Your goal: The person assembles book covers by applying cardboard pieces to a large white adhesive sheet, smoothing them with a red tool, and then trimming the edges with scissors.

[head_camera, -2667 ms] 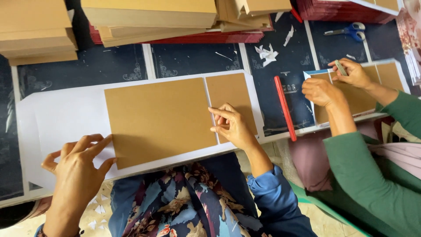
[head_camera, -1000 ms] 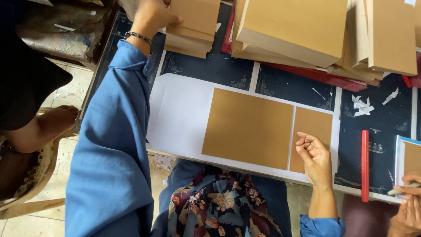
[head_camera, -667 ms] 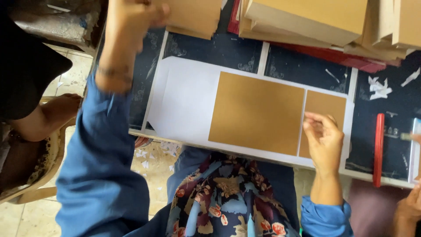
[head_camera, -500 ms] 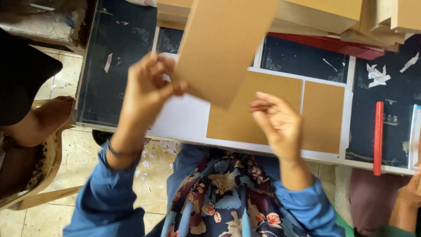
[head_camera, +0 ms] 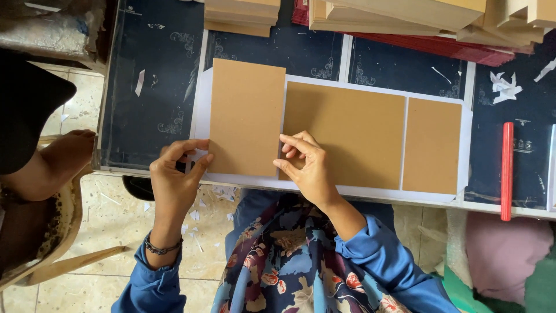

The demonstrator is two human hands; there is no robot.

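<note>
- Head view: the left hand pinched the bottom-left corner of a brown board lying on white paper.
- The right hand pinched its bottom-right corner.
- A larger board lay at its 3 o'clock, on the tabletop.

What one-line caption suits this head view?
Left hand and right hand set a brown board on white paper, beside two boards.

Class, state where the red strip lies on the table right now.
In the head view, the red strip lies upright on the dark table, right of the white sheet.
</note>
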